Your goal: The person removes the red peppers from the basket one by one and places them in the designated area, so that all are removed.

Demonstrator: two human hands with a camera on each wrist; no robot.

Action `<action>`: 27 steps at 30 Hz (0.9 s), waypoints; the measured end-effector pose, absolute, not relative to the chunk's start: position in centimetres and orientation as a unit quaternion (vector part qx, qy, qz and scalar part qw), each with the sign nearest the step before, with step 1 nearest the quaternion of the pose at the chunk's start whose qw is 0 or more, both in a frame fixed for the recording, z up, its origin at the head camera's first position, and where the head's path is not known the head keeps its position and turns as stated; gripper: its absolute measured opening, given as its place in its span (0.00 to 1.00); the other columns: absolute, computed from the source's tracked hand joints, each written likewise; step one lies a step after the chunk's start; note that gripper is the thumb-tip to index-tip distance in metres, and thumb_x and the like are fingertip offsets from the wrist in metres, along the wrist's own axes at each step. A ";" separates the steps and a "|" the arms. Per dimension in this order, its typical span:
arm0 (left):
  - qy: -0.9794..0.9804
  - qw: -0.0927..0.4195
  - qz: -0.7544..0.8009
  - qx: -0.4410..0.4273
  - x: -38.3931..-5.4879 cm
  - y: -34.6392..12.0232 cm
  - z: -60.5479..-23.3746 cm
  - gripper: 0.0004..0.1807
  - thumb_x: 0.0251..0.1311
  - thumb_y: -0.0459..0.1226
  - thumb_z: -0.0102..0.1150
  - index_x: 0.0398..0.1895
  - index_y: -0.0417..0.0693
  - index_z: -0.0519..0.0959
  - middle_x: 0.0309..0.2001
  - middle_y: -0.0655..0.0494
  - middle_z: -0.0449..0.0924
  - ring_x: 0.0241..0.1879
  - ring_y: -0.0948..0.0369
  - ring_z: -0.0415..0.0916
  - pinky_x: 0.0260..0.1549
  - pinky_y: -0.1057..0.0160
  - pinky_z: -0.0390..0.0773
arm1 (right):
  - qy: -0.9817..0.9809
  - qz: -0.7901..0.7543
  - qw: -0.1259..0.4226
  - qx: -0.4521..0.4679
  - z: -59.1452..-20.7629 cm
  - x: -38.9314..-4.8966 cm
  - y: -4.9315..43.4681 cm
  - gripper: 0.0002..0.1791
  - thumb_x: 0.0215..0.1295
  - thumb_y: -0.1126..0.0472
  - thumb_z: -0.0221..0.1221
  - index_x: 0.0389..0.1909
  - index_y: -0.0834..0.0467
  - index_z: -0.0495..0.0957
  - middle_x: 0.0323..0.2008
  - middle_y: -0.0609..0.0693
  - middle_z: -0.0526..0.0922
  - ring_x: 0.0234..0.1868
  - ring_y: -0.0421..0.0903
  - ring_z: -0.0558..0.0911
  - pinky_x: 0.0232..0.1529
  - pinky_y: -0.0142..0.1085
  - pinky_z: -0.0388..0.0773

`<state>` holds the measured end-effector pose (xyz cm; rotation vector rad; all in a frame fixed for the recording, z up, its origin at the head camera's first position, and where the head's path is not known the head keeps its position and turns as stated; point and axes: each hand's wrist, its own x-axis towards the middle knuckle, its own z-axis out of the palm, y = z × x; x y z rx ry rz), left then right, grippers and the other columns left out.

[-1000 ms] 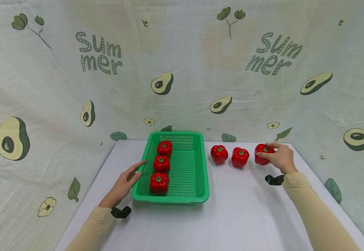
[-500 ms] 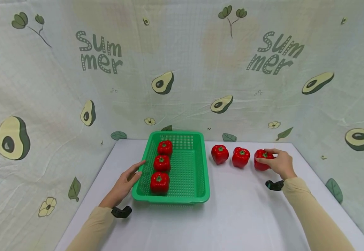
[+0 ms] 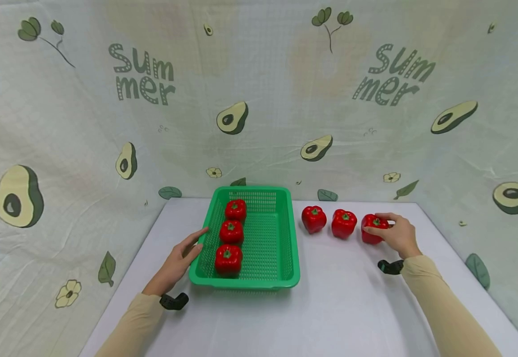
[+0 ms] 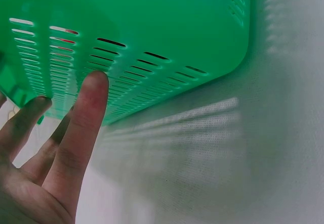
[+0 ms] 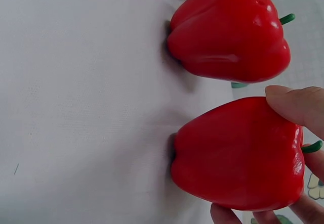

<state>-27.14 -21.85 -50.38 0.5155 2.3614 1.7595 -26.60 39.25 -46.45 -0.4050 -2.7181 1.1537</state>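
My right hand (image 3: 401,235) holds a red bell pepper (image 3: 368,222) at the right end of a row on the table. In the right wrist view, thumb and fingers lie on opposite sides of that bell pepper (image 5: 228,155), near its green stem. To its left stand two more bell peppers (image 3: 344,224) (image 3: 314,219). A green plastic basket (image 3: 250,284) holds three bell peppers (image 3: 228,260) in a column along its left side. My left hand (image 3: 175,263) is at the basket's left side; in the left wrist view its extended fingers (image 4: 83,118) are against the slotted wall (image 4: 152,27).
The white table (image 3: 330,302) reaches back to a hanging cloth (image 3: 268,153) printed with avocados, which also rises on both sides. Inside the basket, bare mesh floor (image 3: 261,243) lies right of the bell peppers.
My right hand has brought the bell pepper a little nearer and down onto the table, about level with the other two. My left hand stays at the basket.
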 end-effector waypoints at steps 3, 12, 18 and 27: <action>0.787 0.074 0.587 0.176 -27.1 -22.0 -50.4 0.27 0.76 0.49 0.48 0.76 0.68 0.61 0.76 0.58 0.54 0.70 0.51 0.61 0.62 0.44 0.67 | -0.909 0.387 0.080 -0.134 -46.6 -26.6 39.2 0.43 0.60 0.44 0.69 0.70 0.63 0.67 0.64 0.70 0.64 0.61 0.70 0.63 0.47 0.58 0.79; 0.787 0.075 0.590 0.166 -27.1 -21.9 -50.4 0.28 0.75 0.50 0.49 0.75 0.69 0.61 0.76 0.57 0.54 0.70 0.50 0.61 0.61 0.48 0.70 | -0.914 0.375 0.089 -0.125 -46.6 -26.5 39.2 0.42 0.61 0.44 0.68 0.69 0.63 0.66 0.64 0.70 0.64 0.59 0.70 0.64 0.46 0.57 0.79; 0.786 0.076 0.591 0.166 -27.2 -21.5 -50.5 0.27 0.75 0.50 0.49 0.75 0.69 0.62 0.76 0.57 0.54 0.70 0.49 0.61 0.62 0.45 0.68 | -0.919 0.364 0.086 -0.120 -46.7 -26.6 39.4 0.43 0.62 0.44 0.67 0.70 0.65 0.65 0.64 0.72 0.63 0.60 0.72 0.63 0.47 0.60 0.78; 0.790 0.068 0.588 0.162 -27.2 -21.8 -50.5 0.26 0.75 0.51 0.49 0.74 0.73 0.62 0.75 0.62 0.55 0.70 0.52 0.62 0.61 0.46 0.70 | -0.922 0.362 0.089 -0.107 -46.8 -27.0 39.0 0.43 0.62 0.43 0.67 0.69 0.65 0.66 0.64 0.71 0.64 0.59 0.71 0.64 0.46 0.59 0.79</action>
